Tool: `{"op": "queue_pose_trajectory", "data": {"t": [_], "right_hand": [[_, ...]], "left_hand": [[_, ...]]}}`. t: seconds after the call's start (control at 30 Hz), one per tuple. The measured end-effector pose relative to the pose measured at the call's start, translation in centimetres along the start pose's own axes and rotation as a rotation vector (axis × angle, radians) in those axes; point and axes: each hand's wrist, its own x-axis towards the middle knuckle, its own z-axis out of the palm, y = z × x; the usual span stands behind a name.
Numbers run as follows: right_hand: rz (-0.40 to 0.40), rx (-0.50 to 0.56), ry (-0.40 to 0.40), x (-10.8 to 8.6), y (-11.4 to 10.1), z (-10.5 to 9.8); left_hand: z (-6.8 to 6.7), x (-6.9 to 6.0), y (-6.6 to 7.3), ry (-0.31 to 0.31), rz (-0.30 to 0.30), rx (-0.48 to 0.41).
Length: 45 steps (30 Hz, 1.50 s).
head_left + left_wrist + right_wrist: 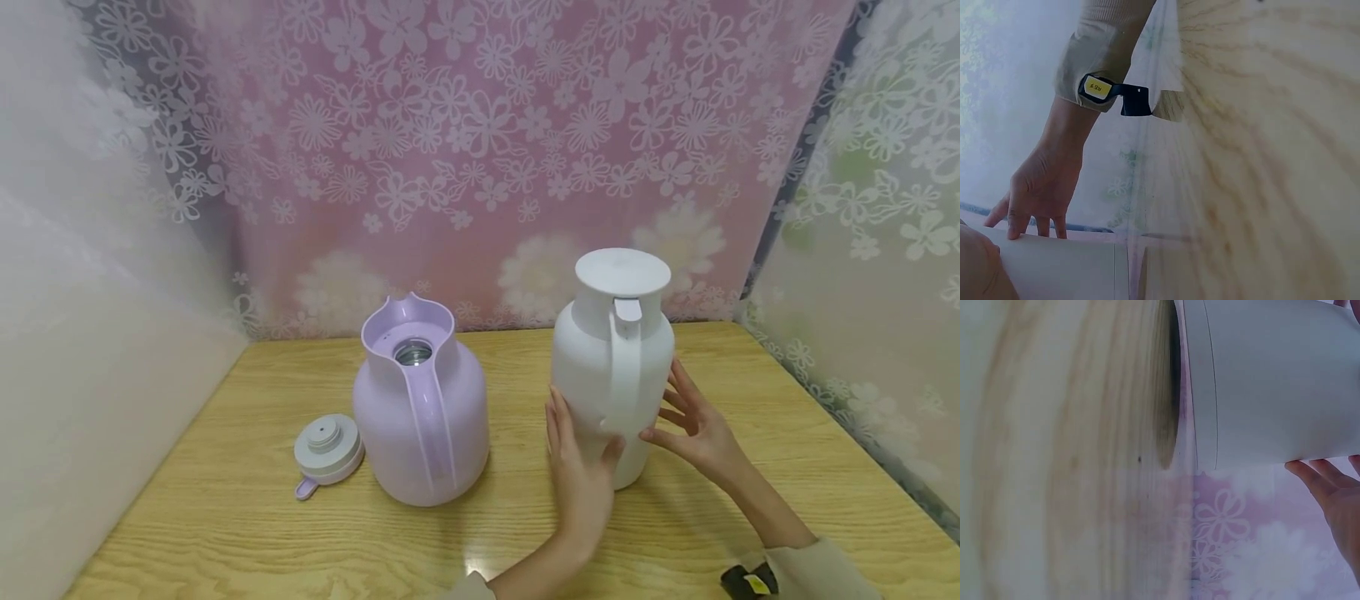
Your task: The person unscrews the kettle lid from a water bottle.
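A tall white vacuum jug (577, 358) is held upright between both hands, its handle towards me and its lid on. My left hand (581, 483) grips the lower left side, thumb at the front below the handle. On the right side, my right hand (705, 442) holds the body with spread fingers and thumb. Both wrist views show a narrow gap between the jug's base (1200, 394) and the table. To the left stands a lilac vacuum jug (457, 400), its mouth open. Its grey-and-lilac stopper (327, 458) lies beside it.
The wooden table (247, 542) carries both jugs and the stopper. A pink flowered curtain (450, 167) hangs behind, with pale sheets at left and right (885, 333). A black strap with a yellow label (1099, 88) is on the right sleeve.
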Motion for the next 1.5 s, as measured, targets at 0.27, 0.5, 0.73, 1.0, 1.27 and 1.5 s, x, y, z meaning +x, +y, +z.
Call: {"op": "queue_pose_trajectory", "data": {"t": [0.27,0.5,0.73,1.0,1.27,1.5], "right_hand": [[0.025,0.008,-0.01,-0.1,0.0,-0.3],[0.039,0.044,-0.01,-0.4,0.1,-0.5],[0.054,0.083,-0.04,-0.8,0.5,-0.9],[0.055,0.083,-0.041,-0.5,0.5,-0.8],[0.069,0.046,-0.077,-0.6,0.8,-1.3],[0.091,0.018,-0.077,-0.7,1.1,-1.4]], "left_hand": [[0.3,-0.2,0.0,-0.005,-0.023,0.009],[0.4,-0.4,0.0,-0.008,-0.037,0.004],[0.6,-0.8,0.3,-0.026,-0.062,-0.027],[0.5,-0.8,0.1,-0.036,-0.072,-0.051],[0.1,-0.6,-0.3,-0.101,-0.106,-0.068],[-0.3,-0.5,-0.2,-0.139,-0.127,-0.097]]}}
